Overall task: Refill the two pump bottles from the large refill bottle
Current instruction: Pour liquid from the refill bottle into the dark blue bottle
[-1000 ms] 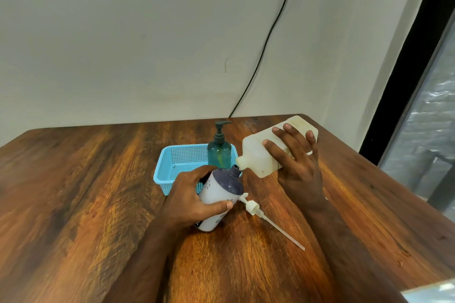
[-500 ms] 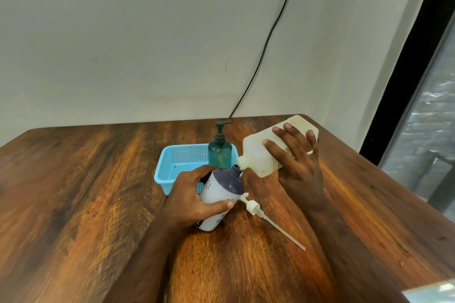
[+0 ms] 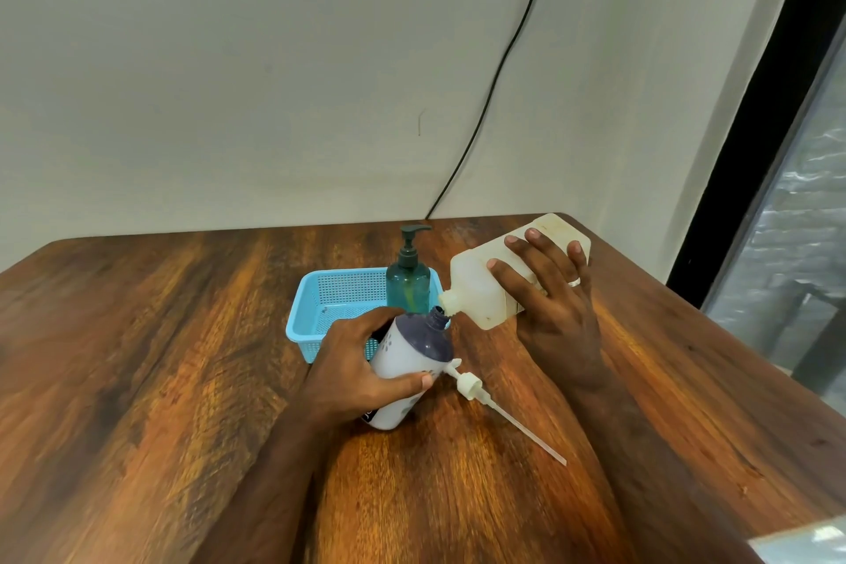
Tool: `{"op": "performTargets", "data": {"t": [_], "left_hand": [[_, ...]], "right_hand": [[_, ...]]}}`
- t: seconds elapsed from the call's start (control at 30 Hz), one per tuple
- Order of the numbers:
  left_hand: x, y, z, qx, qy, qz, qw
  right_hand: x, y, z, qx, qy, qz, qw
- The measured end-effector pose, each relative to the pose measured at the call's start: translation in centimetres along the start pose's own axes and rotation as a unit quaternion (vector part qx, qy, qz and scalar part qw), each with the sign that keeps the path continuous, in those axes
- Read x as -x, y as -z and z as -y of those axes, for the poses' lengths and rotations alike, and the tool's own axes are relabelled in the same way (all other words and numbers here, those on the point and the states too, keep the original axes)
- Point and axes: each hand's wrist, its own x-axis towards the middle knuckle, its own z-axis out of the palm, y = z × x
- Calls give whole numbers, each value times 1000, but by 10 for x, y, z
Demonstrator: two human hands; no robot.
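Head view: my right hand (image 3: 556,311) grips the refill bottle (image 3: 494,279), spout tipped leftward, touching the open neck of the white pump bottle (image 3: 407,362) my left hand (image 3: 361,366) holds tilted above the counter (image 3: 160,357).

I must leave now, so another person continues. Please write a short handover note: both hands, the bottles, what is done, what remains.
Left hand: grips the white pump bottle, tilted, neck open.
Right hand: holds the large refill bottle tipped, spout at that neck.
Removed pump lies on the table beside the white bottle.
Green pump bottle stands in the blue basket, pump still on.
Done: white bottle opened, pouring position set.
Left: finish filling, refit pump, then refill the green bottle.
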Motion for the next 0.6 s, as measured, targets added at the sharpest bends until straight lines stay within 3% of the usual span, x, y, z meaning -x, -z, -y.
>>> {"op": "performTargets", "data": {"t": [0.6], "left_hand": [[0,0,-1,-3,-1,0,1000]], "right_hand": [[-3,2,0,8,15,1,1000]]}}
